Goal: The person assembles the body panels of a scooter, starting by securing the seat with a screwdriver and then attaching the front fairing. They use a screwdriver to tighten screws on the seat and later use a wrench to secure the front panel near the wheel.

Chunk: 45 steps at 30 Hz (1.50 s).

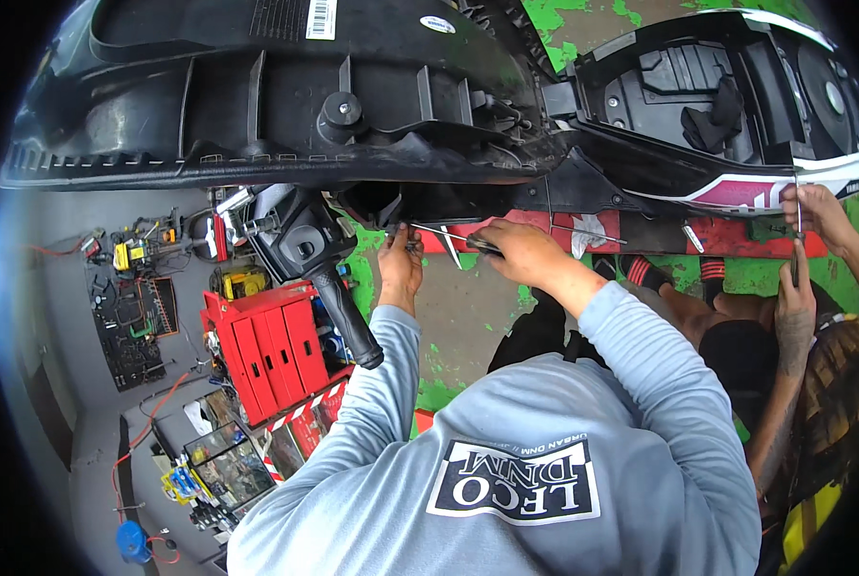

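Single head-worn fisheye view, looking steeply down over the wearer's grey-sleeved chest and forearms, close to the left hand and right hand, dark scooter body curving across the top, green-patched floor far below, edges bent and vignetted black

A white rectangular barcode label and a small oval sticker sit on the black panel.

Even, soft daylight, no hard shadows; colours vivid. Focus is sharp centrally, while fisheye bending and dark vignetting swallow the corners.
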Motion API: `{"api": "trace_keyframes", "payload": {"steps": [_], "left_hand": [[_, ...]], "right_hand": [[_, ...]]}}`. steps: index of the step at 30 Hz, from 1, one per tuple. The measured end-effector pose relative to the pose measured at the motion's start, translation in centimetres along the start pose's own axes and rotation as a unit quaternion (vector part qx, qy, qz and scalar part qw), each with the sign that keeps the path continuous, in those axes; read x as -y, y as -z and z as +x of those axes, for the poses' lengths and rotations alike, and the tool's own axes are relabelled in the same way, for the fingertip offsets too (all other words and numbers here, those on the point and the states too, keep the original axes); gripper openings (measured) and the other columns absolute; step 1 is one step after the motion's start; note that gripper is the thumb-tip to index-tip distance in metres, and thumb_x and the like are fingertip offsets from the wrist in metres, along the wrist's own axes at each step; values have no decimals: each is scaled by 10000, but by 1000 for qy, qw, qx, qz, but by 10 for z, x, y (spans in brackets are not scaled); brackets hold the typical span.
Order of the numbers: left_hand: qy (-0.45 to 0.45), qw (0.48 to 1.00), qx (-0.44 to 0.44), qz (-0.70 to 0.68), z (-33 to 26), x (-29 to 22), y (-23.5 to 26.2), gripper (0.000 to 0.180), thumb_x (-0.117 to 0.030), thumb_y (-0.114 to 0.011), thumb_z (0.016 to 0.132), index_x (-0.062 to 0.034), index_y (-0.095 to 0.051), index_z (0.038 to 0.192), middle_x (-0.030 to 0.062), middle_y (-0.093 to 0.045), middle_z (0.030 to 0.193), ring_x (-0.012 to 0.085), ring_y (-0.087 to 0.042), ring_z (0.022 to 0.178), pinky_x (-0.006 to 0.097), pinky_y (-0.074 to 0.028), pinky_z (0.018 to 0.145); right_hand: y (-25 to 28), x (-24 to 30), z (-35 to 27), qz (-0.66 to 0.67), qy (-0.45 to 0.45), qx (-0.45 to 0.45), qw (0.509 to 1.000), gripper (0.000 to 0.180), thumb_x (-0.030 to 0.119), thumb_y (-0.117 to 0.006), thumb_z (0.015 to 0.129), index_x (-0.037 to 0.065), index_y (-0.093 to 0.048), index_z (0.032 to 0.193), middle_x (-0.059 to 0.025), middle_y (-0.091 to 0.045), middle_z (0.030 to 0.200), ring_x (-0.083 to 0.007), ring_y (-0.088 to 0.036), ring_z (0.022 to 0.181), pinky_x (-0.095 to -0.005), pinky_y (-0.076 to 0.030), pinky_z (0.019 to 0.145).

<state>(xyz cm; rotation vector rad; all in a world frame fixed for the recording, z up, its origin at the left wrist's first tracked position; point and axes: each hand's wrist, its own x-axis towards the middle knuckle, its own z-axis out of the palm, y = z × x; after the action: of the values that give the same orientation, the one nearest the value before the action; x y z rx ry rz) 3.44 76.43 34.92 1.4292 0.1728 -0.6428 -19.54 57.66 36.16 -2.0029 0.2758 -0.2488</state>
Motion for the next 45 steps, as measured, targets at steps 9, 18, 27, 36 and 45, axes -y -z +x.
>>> {"api": "trace_keyframes", "payload": {"steps": [9, 18, 27, 36, 45], "left_hand": [[-65, 993, -102, -15, 7, 2, -6, 131, -45, -667, 960, -14, -611, 1074, 48, -651, 829, 136, -630, 685, 238, -492, 560], [-74, 988, -130, -31, 12, 6, -10, 145, -52, -657, 967, -1, -605, 1093, 60, -674, 902, 137, -617, 677, 236, -490, 571], [-65, 993, -95, 12, 2, 0, -1, 203, -87, -683, 959, -12, -627, 1140, 43, -675, 919, 117, -594, 676, 238, -470, 582], [-100, 991, -77, 43, 2, 16, 6, 273, -158, -663, 983, -32, -586, 1213, 4, -670, 895, 75, -524, 651, 216, -411, 550], [-83, 994, -48, 52, -15, -4, -5, 214, -224, -551, 1045, -57, -625, 1155, 4, -657, 823, 51, -444, 544, 200, -324, 455]], "right_hand": [[3, -1, 42, -23, 10, 1, 1000, 377, 165, -639, 875, 99, -659, 1246, -140, -630, 1184, -369, -630, 1098, -481, -519, 939], [24, 19, 57, -46, 3, 58, 997, 363, 172, -636, 886, 148, -679, 1245, -147, -617, 1164, -375, -625, 1102, -483, -517, 931], [12, 19, 64, -99, 10, 44, 994, 345, 264, -599, 947, 105, -664, 1247, -177, -680, 1103, -400, -643, 1048, -498, -511, 904], [6, 31, 70, -48, -86, 51, 994, 557, 411, -728, 862, 24, -573, 1231, -249, -651, 1232, -423, -645, 1092, -478, -517, 901], [17, 41, 66, -179, -128, 52, 974, 500, 417, -707, 875, 57, -690, 1221, -208, -672, 1210, -413, -614, 1155, -477, -489, 996]]}}
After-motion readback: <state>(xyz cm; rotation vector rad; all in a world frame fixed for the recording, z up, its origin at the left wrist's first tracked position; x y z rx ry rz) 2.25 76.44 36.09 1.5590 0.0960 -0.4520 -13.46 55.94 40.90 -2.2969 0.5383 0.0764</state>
